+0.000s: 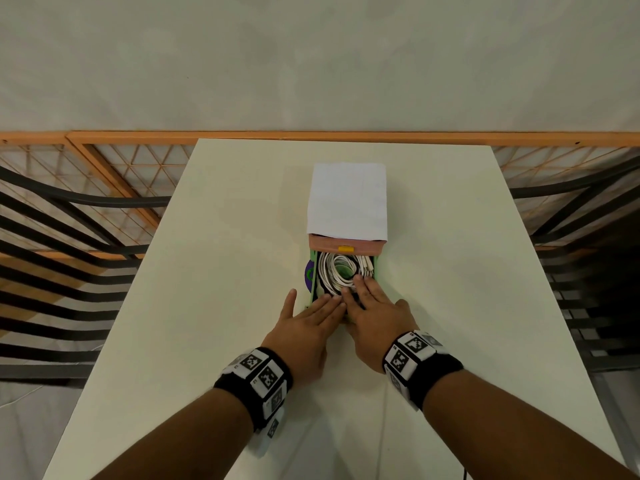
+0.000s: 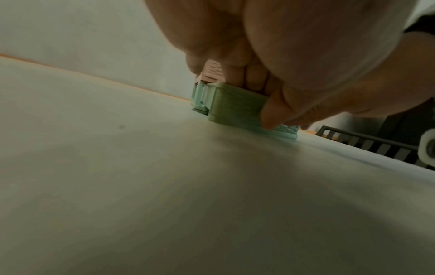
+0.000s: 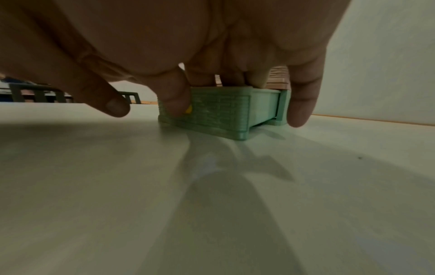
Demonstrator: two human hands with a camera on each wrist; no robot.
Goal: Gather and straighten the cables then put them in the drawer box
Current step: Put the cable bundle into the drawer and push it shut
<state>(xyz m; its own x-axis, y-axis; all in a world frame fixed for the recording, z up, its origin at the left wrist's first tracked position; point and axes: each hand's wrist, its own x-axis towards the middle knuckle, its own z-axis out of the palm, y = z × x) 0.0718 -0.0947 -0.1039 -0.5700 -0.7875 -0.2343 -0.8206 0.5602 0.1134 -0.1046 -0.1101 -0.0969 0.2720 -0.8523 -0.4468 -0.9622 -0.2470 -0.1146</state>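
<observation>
The green drawer (image 1: 378,271) stood pulled out of the pink drawer box (image 1: 346,244), in the middle of the white surface (image 1: 221,237). The coiled white cables (image 1: 337,268) lay inside the drawer. The left hand (image 1: 304,323) was released, its straight fingers lying flat on the near edge of the drawer. The right hand (image 1: 375,313) was also released, its fingers resting on the cables. A white paper (image 1: 347,199) covered the top of the box

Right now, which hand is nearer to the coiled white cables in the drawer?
Right. The right hand has fingertips resting on the white cables inside the green drawer. The left hand lies at the drawer's near left corner.
</observation>
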